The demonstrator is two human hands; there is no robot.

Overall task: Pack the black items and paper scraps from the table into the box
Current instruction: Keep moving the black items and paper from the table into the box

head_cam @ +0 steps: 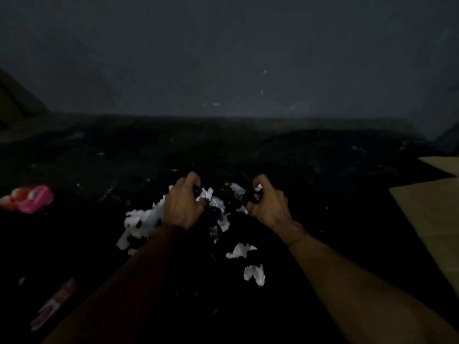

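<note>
The scene is very dark. White paper scraps (141,224) lie in a heap on the black table, mixed with black items (216,209) that barely show. My left hand (181,202) has its fingers curled into the left side of the heap, gripping scraps and black stuff. My right hand (268,202) curls round the right side of it, pinching a white scrap at its fingertips. Two loose scraps (241,250) (254,274) lie nearer to me. A cardboard box flap (432,207) shows at the right edge; the box's inside is out of sight.
A pink and orange packet (29,198) lies at the left. A pink wrapper (53,304) lies at the lower left. A grey wall (223,58) rises behind the table's far edge. Small white specks dot the dark tabletop.
</note>
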